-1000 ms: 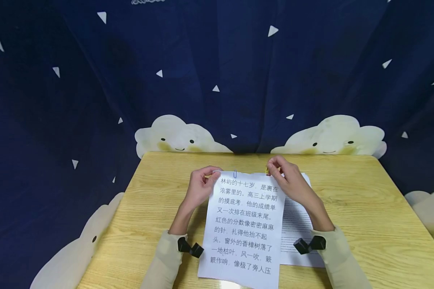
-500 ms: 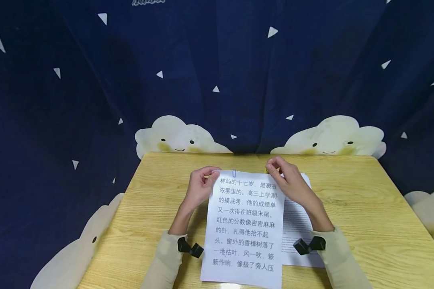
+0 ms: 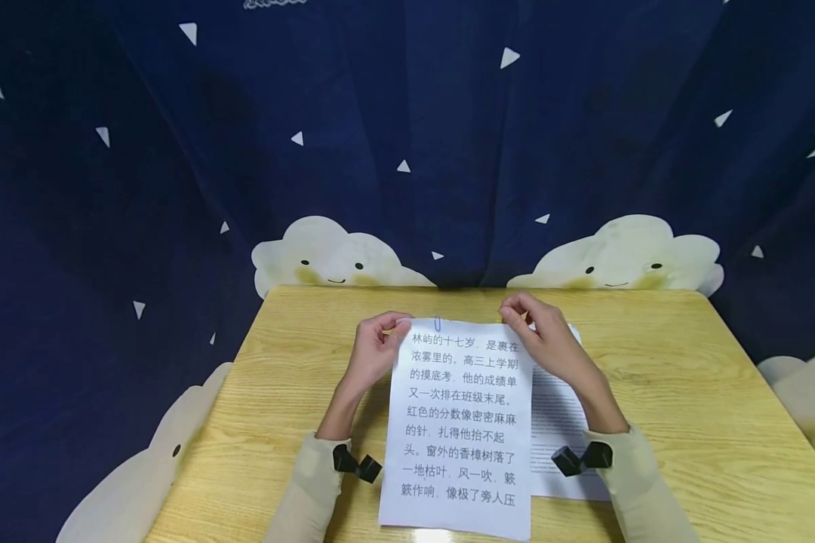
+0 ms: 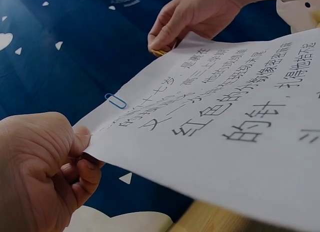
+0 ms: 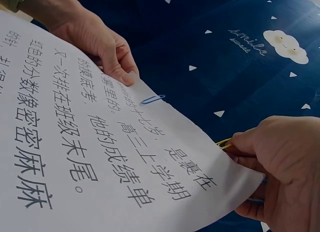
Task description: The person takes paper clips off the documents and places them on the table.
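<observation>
Head view: the left hand (image 3: pixel 373 352) pinches the upper-left corner of a Chinese-text sheet (image 3: pixel 458 424) above the wooden table (image 3: pixel 672 377); the right hand (image 3: pixel 545 335) pinches a yellow paper clip (image 4: pixel 159 53) at its top edge. Likely light, floppy, easily creased; best held by corners.

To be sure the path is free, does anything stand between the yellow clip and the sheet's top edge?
Nothing visible: the right hand holds the yellow clip at the edge of the sheet. The blue clip sits farther along, toward the left hand.
</observation>
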Available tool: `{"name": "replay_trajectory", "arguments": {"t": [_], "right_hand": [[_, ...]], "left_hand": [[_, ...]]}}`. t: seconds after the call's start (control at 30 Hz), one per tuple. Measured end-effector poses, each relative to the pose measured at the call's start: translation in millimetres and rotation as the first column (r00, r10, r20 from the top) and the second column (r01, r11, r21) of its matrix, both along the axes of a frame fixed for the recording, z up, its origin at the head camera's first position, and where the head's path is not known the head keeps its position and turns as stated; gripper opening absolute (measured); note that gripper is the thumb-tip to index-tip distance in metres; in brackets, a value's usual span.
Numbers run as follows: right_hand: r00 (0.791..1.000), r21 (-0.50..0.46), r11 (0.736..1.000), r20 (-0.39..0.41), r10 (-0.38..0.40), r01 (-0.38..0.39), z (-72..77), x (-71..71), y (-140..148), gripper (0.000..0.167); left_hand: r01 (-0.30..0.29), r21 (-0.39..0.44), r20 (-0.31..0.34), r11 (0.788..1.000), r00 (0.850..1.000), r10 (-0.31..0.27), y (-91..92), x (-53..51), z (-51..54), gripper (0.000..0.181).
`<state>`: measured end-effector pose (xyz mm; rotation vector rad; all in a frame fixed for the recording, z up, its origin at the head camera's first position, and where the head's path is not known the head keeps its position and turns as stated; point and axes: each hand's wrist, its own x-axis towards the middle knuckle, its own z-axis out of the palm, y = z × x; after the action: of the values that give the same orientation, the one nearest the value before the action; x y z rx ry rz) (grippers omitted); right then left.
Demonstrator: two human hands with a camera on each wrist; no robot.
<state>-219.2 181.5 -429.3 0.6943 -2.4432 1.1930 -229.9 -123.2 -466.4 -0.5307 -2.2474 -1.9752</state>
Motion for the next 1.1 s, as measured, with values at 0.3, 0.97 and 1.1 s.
{"name": "replay_trajectory", "arguments": {"t": [0.3, 0.97, 1.1], "right_hand": [[1.000, -0.017, 1.000, -0.008, 0.017, -0.017, -2.1, -2.6, 5.1, 0.003], [1.000, 0.002, 1.000, 0.014, -0.011, 0.011, -4.5, -1.9, 25.3, 0.006], [1.000, 0.009, 1.000, 0.024, -0.020, 0.020, -5.5, -1.2, 32.2, 0.007]], "left_hand": [[-0.004, 0.001, 0.006, 1.000, 1.000, 0.004, 1.1, -1.0, -0.6, 0.017], [-0.013, 0.011, 0.009, 1.000, 1.000, 0.013, 4.1, -0.4, -2.7, 0.018], [-0.012, 0.012, 0.025, 1.000, 1.000, 0.012, 3.9, -0.6, -2.5, 0.019]]}}
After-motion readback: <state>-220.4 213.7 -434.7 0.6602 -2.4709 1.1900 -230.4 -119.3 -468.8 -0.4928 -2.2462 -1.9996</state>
